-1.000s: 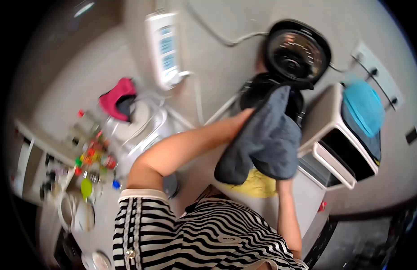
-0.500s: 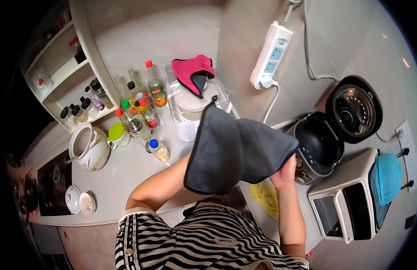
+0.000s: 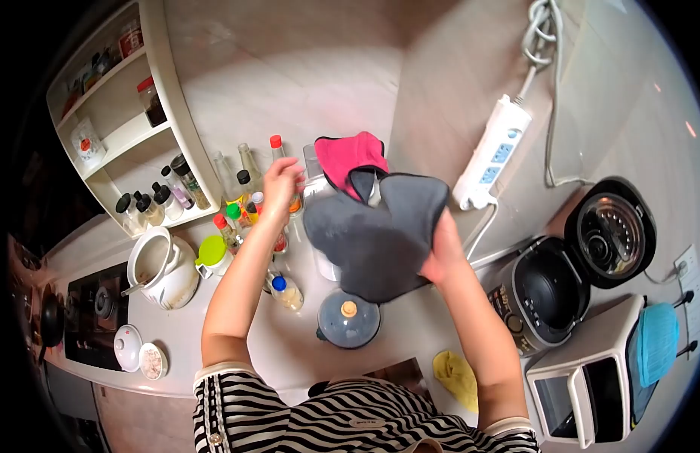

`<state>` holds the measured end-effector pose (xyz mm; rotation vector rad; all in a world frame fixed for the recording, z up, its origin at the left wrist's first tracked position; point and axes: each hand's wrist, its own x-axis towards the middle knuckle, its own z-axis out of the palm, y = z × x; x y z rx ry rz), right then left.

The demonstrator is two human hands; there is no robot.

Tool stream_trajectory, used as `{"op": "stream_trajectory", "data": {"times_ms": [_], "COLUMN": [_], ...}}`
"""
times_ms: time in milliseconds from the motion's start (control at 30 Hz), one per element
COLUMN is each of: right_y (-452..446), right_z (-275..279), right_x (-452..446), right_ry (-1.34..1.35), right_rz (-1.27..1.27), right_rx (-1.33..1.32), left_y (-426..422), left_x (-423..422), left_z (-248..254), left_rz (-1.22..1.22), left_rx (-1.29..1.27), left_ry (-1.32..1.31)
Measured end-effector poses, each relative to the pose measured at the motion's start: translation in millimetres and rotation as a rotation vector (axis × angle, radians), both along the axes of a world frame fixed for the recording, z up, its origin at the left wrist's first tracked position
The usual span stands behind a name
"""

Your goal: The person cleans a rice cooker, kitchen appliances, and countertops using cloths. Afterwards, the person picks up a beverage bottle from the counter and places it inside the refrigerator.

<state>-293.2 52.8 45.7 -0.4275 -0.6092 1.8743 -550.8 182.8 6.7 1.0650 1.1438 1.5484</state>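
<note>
1. The left hand (image 3: pixel 282 185) has come out from behind the gray cloth (image 3: pixel 372 245); it looks empty, loosely parted, near the bottles (image 3: pixel 276 143).
2. The right hand (image 3: pixel 445 248) alone now pinches the cloth's edge, above the counter's (image 3: pixel 421 321) back edge.

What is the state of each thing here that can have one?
Grey cloth: held in right hand
Left hand: empty
Rice cooker: open
White pot: uncovered
Blue-capped bottle: closed
Green-lidded jar: closed
Power strip: plug inserted
Pink cloth: draped
Knobbed lid: knob up
Boxy appliance: door unclear
</note>
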Motion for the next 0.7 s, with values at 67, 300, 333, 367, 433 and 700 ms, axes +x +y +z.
{"op": "stream_trajectory", "data": {"times_ms": [67, 300, 333, 367, 433, 700], "right_y": [-7.6, -35.7, -34.3, -33.2, -25.6, 81.6], "right_z": [1.2, 36.1, 37.8, 38.3, 41.7, 73.5], "right_x": [9.6, 29.8, 28.1, 24.8, 6.7, -53.0], "right_ry": [0.234, 0.194, 0.212, 0.229, -0.017, 0.097], "right_rz": [0.117, -0.005, 0.019, 0.042, 0.020, 0.305], "right_rx": [0.099, 0.127, 0.097, 0.063, 0.016, 0.286], "left_y": [24.8, 107.7, 122.7, 139.9, 152.0, 124.9], "left_x": [21.4, 89.8, 84.2, 76.1, 41.3, -96.5], "left_z": [-7.1, -26.6, -13.4, -0.3, 57.0, 227.4], "left_rz": [-0.091, -0.241, -0.133, -0.030, -0.077, -0.161], "left_rx": [0.309, 0.201, 0.086, -0.030, -0.295, 0.163], "left_ry": [0.385, 1.145, 0.952, 0.757, -0.083, -0.255]}}
